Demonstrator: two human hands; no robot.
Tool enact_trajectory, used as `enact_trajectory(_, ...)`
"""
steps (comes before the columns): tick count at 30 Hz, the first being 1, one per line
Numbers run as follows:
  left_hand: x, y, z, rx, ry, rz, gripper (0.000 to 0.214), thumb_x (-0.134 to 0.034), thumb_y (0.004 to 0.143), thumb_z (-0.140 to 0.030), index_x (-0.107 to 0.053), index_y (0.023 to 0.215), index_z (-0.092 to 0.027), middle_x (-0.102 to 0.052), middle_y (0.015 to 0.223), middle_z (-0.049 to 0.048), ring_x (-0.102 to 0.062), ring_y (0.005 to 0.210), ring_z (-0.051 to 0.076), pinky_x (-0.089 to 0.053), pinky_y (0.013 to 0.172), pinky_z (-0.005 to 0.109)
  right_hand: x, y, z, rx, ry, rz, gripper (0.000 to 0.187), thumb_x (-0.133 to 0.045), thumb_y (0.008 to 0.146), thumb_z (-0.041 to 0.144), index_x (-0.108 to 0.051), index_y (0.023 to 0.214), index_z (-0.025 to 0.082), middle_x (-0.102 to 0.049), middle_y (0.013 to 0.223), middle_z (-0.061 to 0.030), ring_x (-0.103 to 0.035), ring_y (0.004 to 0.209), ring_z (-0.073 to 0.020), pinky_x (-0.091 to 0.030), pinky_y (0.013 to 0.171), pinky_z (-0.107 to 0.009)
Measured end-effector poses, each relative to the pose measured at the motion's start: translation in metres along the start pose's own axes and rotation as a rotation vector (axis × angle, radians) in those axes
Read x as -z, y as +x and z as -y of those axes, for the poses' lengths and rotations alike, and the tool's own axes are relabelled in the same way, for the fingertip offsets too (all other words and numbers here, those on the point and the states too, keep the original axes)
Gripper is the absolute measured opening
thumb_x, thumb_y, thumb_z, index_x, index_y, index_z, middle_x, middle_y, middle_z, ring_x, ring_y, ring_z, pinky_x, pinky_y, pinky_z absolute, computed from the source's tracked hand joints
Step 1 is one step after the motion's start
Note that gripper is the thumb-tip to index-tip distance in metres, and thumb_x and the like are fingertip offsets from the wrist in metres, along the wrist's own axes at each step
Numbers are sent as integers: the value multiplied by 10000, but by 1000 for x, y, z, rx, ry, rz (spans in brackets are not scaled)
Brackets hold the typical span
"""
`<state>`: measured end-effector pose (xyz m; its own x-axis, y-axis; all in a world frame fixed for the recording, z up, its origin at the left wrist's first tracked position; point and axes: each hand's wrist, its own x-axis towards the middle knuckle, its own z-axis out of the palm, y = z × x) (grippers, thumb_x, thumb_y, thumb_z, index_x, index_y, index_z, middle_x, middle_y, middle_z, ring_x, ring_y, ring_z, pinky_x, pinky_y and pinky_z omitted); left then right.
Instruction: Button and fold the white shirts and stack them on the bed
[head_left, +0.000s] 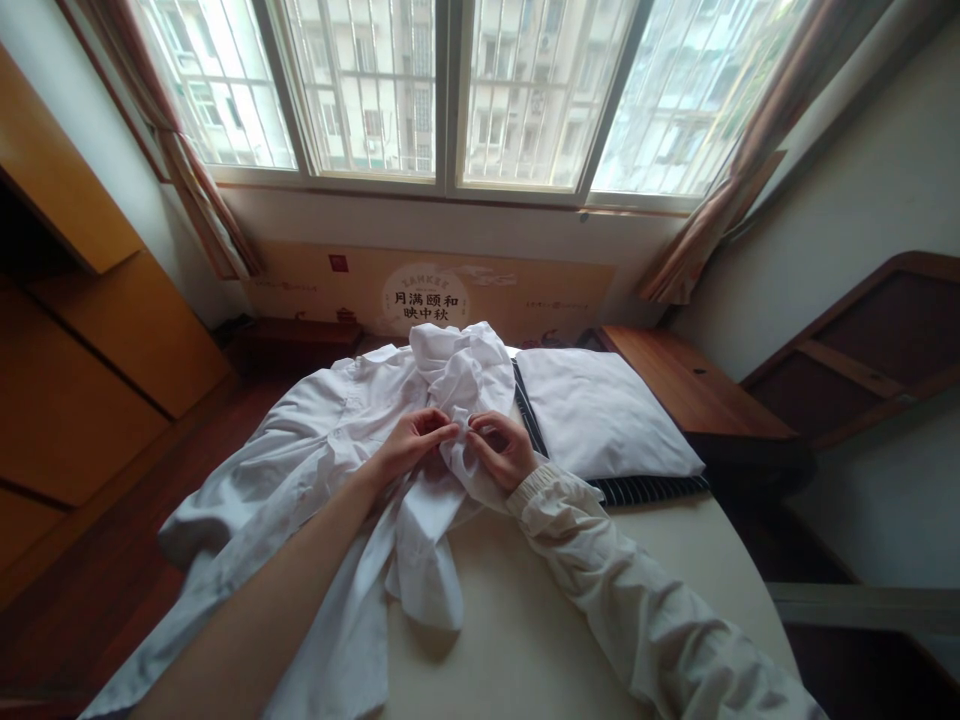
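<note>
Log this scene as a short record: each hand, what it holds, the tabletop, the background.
Left hand: left hand, bare forearm, pinching the white garment
Right hand: right hand, beige sleeve, fingertips at the same garment, close beside the left
Garment state: bunched under the fingers, spread to the left, loose strips hanging toward the wearer
Tabletop: pale table; to the right, folded white cloth on dark striped cloth
Background: printed banner below barred window
</note>
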<state>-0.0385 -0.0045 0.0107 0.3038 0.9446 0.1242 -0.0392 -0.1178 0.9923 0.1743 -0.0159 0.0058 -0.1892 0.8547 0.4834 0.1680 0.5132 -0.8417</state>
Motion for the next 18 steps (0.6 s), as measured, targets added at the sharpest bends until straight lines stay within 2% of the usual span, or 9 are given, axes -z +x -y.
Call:
enact_trajectory(4,0,1,1,-16,32,4,456,-861,828,-585,-724,889,-155,-625,731,-7,-510,604,106,-390,576,244,2,6,7,27,-34,21,221,-706,950,457,-712,988,240,-770,1052,-93,-732,918,-240,-602,799,-373)
enact_trajectory(8,-2,2,1,-8,42,5,458,-856,831,-586,-709,874,-155,-601,703,-20,-493,569,99,-371,548,242,0,14,22,127,-204,-9,29,-670,895,238,-695,885,248,-733,947,-60,-698,891,-226,-576,840,-367)
enact_trajectory(10,-2,2,1,0,38,8,458,-861,827,-581,-708,877,-152,-610,716,-15,-494,567,97,-366,541,240,-3,13,26,156,-261,-20,63,-654,868,191,-677,864,250,-720,950,-63,-690,911,-230,-569,872,-369)
enact_trajectory(14,-1,1,-1,20,-13,11,441,-866,829,-556,-719,903,-147,-642,760,5,-526,607,106,-396,567,239,-12,2,18,86,-284,2,140,-677,845,214,-637,971,262,-725,952,-52,-705,881,-228,-587,865,-360)
enact_trajectory(18,3,-3,-4,20,-71,76,427,-914,785,-492,-739,972,-151,-705,889,49,-637,772,159,-496,706,262,-16,-7,8,40,-249,-54,239,-710,854,275,-620,1076,275,-750,985,-51,-723,887,-230,-610,869,-364)
